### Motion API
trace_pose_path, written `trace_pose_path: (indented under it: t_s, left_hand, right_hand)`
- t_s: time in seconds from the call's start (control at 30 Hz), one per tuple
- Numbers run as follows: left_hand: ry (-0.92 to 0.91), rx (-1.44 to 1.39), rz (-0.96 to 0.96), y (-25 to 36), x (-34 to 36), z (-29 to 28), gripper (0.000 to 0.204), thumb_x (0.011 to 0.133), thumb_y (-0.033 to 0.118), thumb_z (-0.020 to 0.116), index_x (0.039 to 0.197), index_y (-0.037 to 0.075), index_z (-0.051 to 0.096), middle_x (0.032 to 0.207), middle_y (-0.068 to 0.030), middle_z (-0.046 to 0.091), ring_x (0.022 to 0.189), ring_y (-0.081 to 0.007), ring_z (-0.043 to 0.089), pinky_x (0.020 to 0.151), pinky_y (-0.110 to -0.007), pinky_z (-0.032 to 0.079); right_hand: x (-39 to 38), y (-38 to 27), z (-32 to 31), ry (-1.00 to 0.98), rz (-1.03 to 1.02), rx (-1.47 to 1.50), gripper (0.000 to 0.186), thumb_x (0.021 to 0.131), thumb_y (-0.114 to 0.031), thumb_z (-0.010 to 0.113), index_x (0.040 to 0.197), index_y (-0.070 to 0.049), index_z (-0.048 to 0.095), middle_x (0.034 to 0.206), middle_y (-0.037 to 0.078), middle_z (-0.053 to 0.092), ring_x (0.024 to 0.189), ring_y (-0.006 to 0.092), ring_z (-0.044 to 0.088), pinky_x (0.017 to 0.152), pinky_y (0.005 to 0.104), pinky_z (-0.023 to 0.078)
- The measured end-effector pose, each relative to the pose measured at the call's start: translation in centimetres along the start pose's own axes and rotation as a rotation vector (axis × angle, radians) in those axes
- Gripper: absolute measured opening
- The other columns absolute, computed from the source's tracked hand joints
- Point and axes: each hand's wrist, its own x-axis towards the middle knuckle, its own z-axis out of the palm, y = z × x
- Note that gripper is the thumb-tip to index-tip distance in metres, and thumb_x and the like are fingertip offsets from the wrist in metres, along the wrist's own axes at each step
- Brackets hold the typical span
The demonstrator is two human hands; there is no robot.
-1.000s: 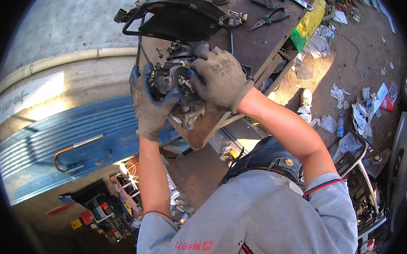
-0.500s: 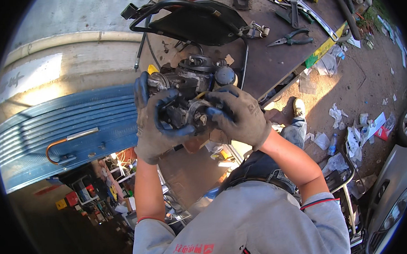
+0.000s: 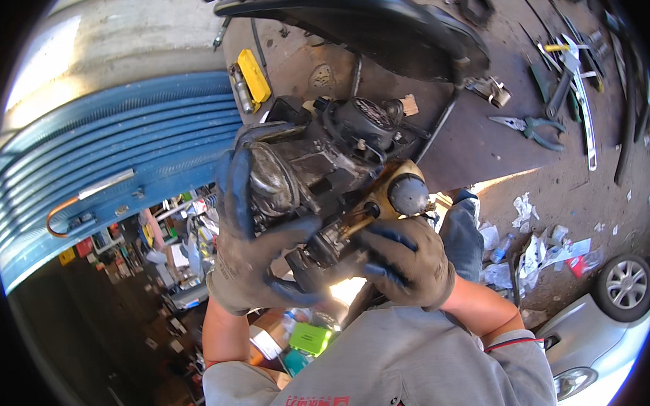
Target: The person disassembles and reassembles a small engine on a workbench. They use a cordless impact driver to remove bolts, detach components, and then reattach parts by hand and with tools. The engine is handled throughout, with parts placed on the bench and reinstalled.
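A small, greasy engine [image 3: 294, 172] lies on the bench in front of me, joined to a black padded carrying frame [image 3: 376, 37]. At its right side is a yellowish fuel tank with a dark round cap [image 3: 409, 194]. My left hand [image 3: 258, 260], in a grey-and-blue work glove, wraps the engine's near left end, thumb across the front. My right hand [image 3: 409, 263], gloved alike, has its fingers curled against the dark carburettor-like part [image 3: 327, 246] at the near end. Motion blurs that part, and the right fingertips are partly hidden.
Pliers [image 3: 531, 130] and an adjustable wrench [image 3: 565, 84] lie on the bench [image 3: 475, 142] at right. A yellow case [image 3: 253, 75] sits behind the engine. Blue ribbed shutter [image 3: 140, 131] stands at left. Litter and a silver car [image 3: 599, 329] are on the right.
The engine and frame appear larger and nearer, and my view has shifted. Both hands now sit lower in view, still at the engine's near end. The yellow case shows more fully.
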Motion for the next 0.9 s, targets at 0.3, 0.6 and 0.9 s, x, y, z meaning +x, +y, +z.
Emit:
trace_pose_path:
  t_s: [0.3,0.6,0.9]
  left_hand:
    - [-0.158,0.124,-0.026,1.0,1.5,-1.8,0.08,0.037,0.049,0.095,0.113,0.029,0.08,0.16,-0.038,0.02,0.146,-0.0592,0.026,0.121,-0.059,0.024]
    - [-0.137,0.109,-0.027,1.3,1.8,-1.6,0.071,0.048,0.048,0.092,0.115,0.03,0.078,0.156,-0.0364,0.026,0.142,-0.0599,0.03,0.11,-0.062,0.033]
    - [-0.123,0.114,0.032,1.3,1.9,-1.7,0.078,0.046,0.044,0.094,0.12,0.025,0.076,0.155,-0.0379,0.028,0.142,-0.0607,0.03,0.113,-0.064,0.031]
  right_hand:
    - [1.4,0.4,-1.0,-0.146,-0.043,-0.022,0.059,0.065,-0.018,0.077,0.12,0.0,0.07,0.112,0.017,0.069,0.087,0.0314,0.069,0.076,0.0414,0.052]
    - [2.2,-0.3,-0.8,-0.155,0.037,0.054,0.054,0.069,-0.012,0.077,0.12,0.004,0.068,0.111,0.019,0.068,0.087,0.0346,0.071,0.074,0.0427,0.056]
    - [2.1,-3.3,-0.8,-0.124,0.097,0.04,0.081,0.071,-0.027,0.089,0.134,0.009,0.054,0.126,0.029,0.058,0.107,0.0449,0.065,0.088,0.0465,0.054]
